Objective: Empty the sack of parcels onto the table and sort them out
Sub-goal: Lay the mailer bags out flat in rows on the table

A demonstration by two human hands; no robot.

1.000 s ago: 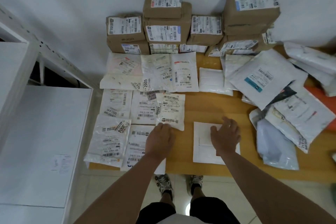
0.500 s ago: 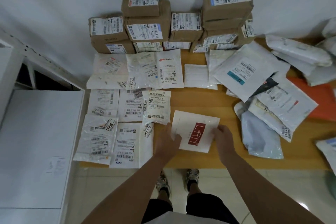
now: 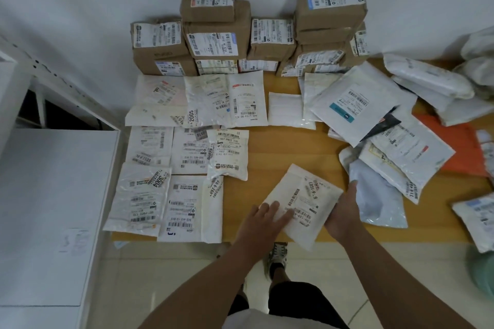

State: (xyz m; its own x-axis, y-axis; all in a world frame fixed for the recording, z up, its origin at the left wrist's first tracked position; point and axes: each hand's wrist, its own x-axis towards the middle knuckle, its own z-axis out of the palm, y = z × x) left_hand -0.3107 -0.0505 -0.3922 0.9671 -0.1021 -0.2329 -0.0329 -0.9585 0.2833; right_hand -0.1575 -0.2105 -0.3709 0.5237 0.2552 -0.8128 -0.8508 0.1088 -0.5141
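A white padded parcel lies tilted at the front edge of the wooden table, label side up, its near corner past the edge. My left hand rests with straight fingers on its near left part. My right hand grips its right edge, thumb on top. Flat white mailers lie in rows on the table's left part, labels up. Brown cardboard boxes are stacked against the wall. A loose heap of mailers covers the right side.
A white shelf unit stands close against the table's left end. An orange mailer and more white bags lie at the far right. Something green sits on the floor at the lower right. My feet show under the front edge.
The parcel lay blank side up, was lifted and turned showing a red print, and now lies label up. Both hands moved with it toward the front edge.
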